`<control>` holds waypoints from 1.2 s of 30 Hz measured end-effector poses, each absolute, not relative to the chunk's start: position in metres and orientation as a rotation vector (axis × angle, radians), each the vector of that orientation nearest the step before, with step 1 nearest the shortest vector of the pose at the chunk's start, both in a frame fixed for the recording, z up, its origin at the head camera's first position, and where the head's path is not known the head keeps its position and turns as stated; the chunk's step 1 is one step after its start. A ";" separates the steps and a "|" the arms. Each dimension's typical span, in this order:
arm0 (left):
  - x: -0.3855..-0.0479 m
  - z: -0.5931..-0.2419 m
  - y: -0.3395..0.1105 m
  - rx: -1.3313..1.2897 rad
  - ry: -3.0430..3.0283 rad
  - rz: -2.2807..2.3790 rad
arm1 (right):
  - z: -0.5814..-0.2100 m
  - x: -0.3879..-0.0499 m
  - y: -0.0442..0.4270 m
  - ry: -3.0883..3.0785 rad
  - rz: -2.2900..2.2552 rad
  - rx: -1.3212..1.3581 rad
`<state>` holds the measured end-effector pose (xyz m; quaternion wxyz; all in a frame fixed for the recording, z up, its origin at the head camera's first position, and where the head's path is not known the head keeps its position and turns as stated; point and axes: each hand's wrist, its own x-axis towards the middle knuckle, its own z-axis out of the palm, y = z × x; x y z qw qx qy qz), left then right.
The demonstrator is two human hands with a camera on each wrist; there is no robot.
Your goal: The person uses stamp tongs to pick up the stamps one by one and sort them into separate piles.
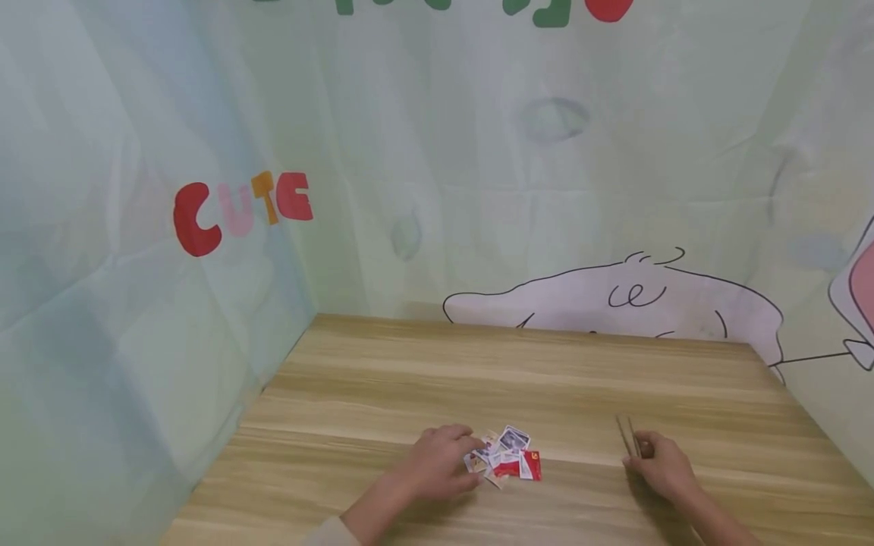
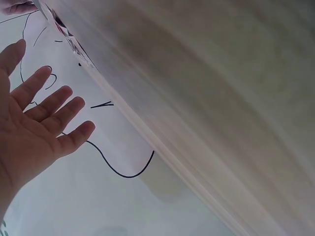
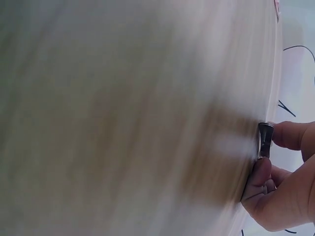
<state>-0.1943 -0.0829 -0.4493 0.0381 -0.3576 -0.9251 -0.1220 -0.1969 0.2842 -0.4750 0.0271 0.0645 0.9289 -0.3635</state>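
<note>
The left hand (image 1: 440, 464), fingers loosely spread, is at the left edge of the overlapping stamp-like papers (image 1: 507, 459) on the surface (image 1: 328, 394). Well to their right, the right hand (image 1: 661, 464) pinches tweezers (image 3: 266, 140), prongs apart; I'd nip single papers by a corner, avoiding creases.

One word reads clearly: CUTE (image 1: 237, 227)

It stands in capitals on the left wall cloth (image 1: 136, 318), beyond the left side of the table (image 1: 410, 371): red C (image 1: 184, 221), pink U (image 1: 247, 206), orange T (image 1: 270, 206), red E (image 1: 284, 199). High above the table, on the back cloth (image 1: 451, 152), the green letters (image 1: 551, 17) are cut off by the top of the head view and cannot be read. On the table, a red card (image 1: 536, 464) bears a small yellowish mark, too small to tell.
</note>
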 end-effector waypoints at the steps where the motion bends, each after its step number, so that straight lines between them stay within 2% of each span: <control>1: -0.195 -0.449 -0.082 -1.100 -2.842 -0.367 | -0.475 -0.197 0.284 2.869 -1.121 0.199; 13: -0.195 -0.452 -0.070 -1.210 -2.903 -0.309 | -0.475 -0.199 0.284 2.896 -1.132 0.099; 21: -0.194 -0.452 -0.056 -1.263 -2.915 -0.323 | -0.474 -0.199 0.287 2.891 -1.116 0.166; 36: -0.198 -0.455 -0.038 -1.350 -2.910 -0.214 | -0.476 -0.198 0.289 2.925 -1.152 0.123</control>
